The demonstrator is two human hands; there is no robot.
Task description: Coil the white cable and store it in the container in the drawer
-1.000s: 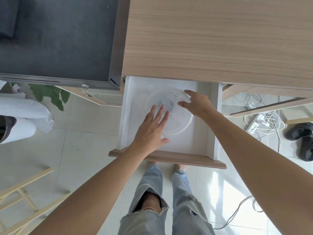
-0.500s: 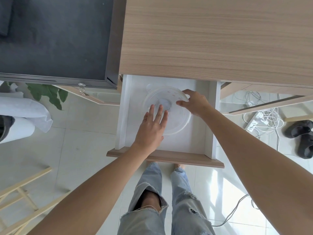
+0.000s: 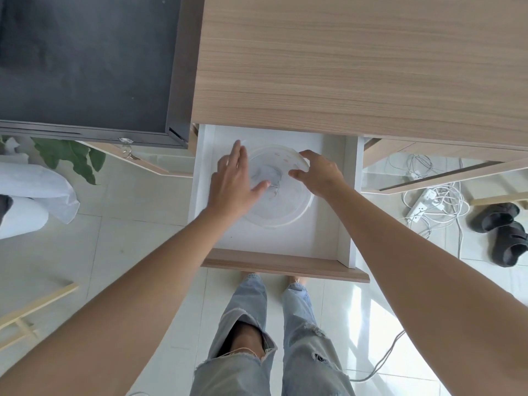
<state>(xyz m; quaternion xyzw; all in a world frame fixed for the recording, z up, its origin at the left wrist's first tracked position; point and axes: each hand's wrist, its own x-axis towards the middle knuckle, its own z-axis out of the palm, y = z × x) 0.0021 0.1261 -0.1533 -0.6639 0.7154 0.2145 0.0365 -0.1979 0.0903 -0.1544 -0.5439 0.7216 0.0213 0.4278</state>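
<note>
The white drawer (image 3: 347,195) is pulled out under the wooden desk. Inside it sits a round clear container (image 3: 288,210) with a clear lid (image 3: 274,158). My left hand (image 3: 233,181) lies flat along the container's left rim, fingers straight and thumb over the lid. My right hand (image 3: 318,174) pinches the lid's far right edge, which looks slightly raised. A pale grey shape (image 3: 270,178) shows through the plastic; I cannot tell whether it is the white cable.
The wooden desk top (image 3: 363,61) overhangs the drawer's back. A black surface (image 3: 85,61) lies to the left. On the floor at right are a power strip with tangled white cables (image 3: 425,200) and black slippers (image 3: 503,232). A plant (image 3: 71,158) stands at left.
My left hand slid from the middle of the lid to the container's left rim. My right hand kept its grip on the lid's edge, which now looks lifted.
</note>
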